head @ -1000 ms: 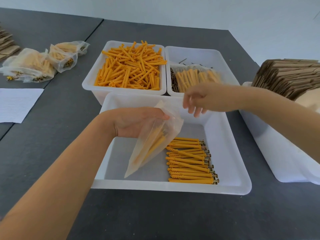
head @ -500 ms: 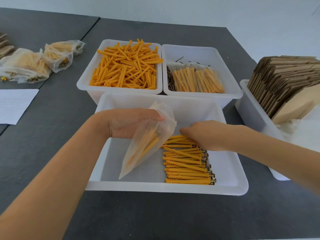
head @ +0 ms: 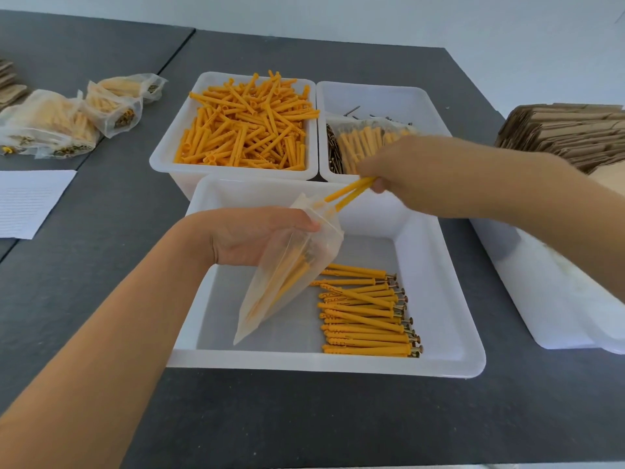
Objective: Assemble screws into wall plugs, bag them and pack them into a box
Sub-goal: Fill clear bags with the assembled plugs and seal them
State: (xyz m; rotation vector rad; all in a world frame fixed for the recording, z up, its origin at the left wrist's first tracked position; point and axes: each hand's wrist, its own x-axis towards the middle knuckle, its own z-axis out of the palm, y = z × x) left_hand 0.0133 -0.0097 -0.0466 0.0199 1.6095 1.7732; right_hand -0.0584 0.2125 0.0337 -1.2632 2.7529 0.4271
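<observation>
My left hand (head: 252,236) grips the mouth of a clear plastic bag (head: 287,275) that hangs tilted over the near white tray (head: 449,286). Several orange plugs lie inside the bag. My right hand (head: 416,174) pinches two orange wall plugs (head: 350,194) by their far ends, their tips entering the bag's mouth. A row of assembled plugs with screws (head: 367,316) lies in the tray's right half.
Behind stand a tray of loose orange plugs (head: 247,126) and a tray (head: 372,96) with screws and a filled bag. Filled bags (head: 67,120) and a paper sheet (head: 30,201) lie at left. A bin of flat cardboard boxes (head: 561,133) stands at right.
My right hand dropped to the row of assembled plugs, picked up two, and lifted them to the bag's mouth. My left hand kept holding the bag.
</observation>
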